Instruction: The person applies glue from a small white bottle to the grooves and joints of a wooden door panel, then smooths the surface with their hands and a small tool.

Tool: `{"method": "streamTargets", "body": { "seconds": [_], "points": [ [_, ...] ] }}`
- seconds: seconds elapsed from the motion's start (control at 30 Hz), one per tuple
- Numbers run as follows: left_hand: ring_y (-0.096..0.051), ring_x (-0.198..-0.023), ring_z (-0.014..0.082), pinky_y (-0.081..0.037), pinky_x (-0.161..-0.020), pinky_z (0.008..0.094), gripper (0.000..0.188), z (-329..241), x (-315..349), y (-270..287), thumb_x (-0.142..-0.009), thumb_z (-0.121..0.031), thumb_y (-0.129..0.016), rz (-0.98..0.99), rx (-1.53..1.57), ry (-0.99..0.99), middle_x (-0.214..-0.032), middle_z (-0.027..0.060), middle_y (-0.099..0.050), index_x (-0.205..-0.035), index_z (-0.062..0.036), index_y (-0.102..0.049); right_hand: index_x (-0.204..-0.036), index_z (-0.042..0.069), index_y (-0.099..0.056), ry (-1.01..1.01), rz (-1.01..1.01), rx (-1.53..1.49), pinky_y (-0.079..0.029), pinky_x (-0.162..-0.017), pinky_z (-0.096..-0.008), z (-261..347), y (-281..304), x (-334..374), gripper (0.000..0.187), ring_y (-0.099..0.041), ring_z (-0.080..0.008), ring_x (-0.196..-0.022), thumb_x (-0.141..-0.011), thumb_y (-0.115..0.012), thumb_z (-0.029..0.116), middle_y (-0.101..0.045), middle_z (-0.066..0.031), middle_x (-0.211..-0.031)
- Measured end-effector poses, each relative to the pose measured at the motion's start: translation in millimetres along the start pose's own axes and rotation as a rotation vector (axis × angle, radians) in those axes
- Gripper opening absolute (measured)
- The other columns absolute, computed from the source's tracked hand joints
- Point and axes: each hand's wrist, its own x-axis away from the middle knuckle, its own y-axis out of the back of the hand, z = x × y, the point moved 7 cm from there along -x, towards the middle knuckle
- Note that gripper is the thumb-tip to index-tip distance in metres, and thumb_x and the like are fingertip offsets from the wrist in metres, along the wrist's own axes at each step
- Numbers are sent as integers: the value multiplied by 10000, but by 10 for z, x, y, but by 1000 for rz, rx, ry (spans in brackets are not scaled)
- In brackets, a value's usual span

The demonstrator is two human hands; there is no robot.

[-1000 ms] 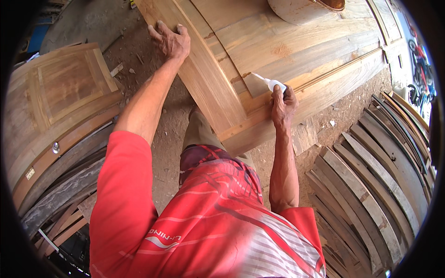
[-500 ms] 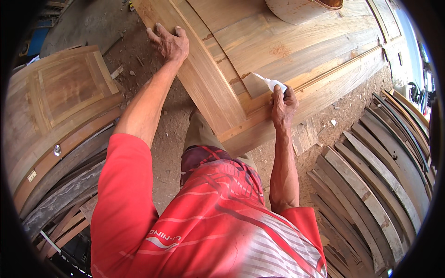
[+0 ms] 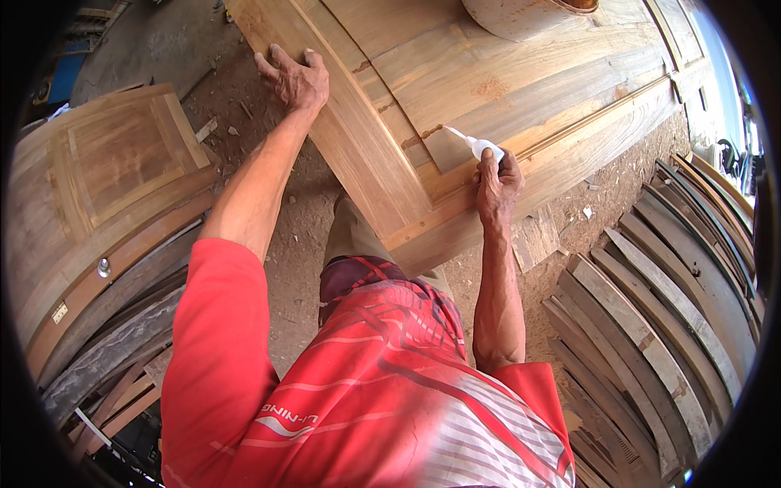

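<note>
A wooden panel door lies flat before me, with brown patches along the groove round its inset panel. My left hand rests on the frame board at its left end, fingers spread and holding nothing. Between the thumb and fingers of my right hand is a small white glue bottle with a long thin nozzle. The bottle tilts to the left, and its tip is at a brown patch by the groove near the panel's corner. From this view I cannot tell whether the tip touches the wood.
A rusty whitish bucket stands on the door's far part, near a little heap of reddish sawdust. Another panelled door lies on stacked boards at left. Long planks are piled at right. Wood chips litter the dirt floor.
The nozzle tip has shifted very slightly up and left along the groove. Both hands otherwise keep their places, and the view has moved a little.
</note>
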Motion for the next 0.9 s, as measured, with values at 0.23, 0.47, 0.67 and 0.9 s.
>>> {"method": "streamTargets", "body": {
  "seconds": [0.23, 0.47, 0.67, 0.9],
  "points": [
    [-357, -1393, 485, -484, -1035, 567, 775, 8, -3, 8, -996, -470, -476, -1, -24, 1, -1621, 293, -119, -1573, -13, -232, -1071, -9, -674, -18, -1, -28, -444, -548, -230, 78, -11, 25, 319, -555, -77, -608, -1012, -698, 304, -613, -7, -743],
    [-361, -1396, 475, -479, -1039, 560, 776, -14, 5, 26, -991, -474, -477, -27, -50, 6, -1633, 275, -120, -1581, -31, -234, -1079, -9, -674, -6, -24, -52, -440, -542, -232, 53, 1, 18, 311, -560, -72, -606, -1012, -695, 294, -622, -9, -744],
    [-373, -1386, 474, -463, -1038, 578, 798, 31, -14, -2, -979, -480, -493, -4, -39, 27, -1633, 276, -120, -1583, -31, -228, -1086, -6, -673, 8, -27, -78, -437, -552, -221, 91, -6, 42, 317, -541, -67, -609, -1013, -697, 301, -610, -3, -743],
    [-387, -1371, 482, -461, -1034, 581, 799, 27, -3, 1, -976, -475, -502, -33, -14, 7, -1634, 275, -116, -1583, -30, -231, -1072, 4, -674, 25, -47, -43, -436, -547, -224, 143, 23, -15, 303, -536, -65, -600, -1012, -696, 301, -599, 2, -728]
  ]
}}
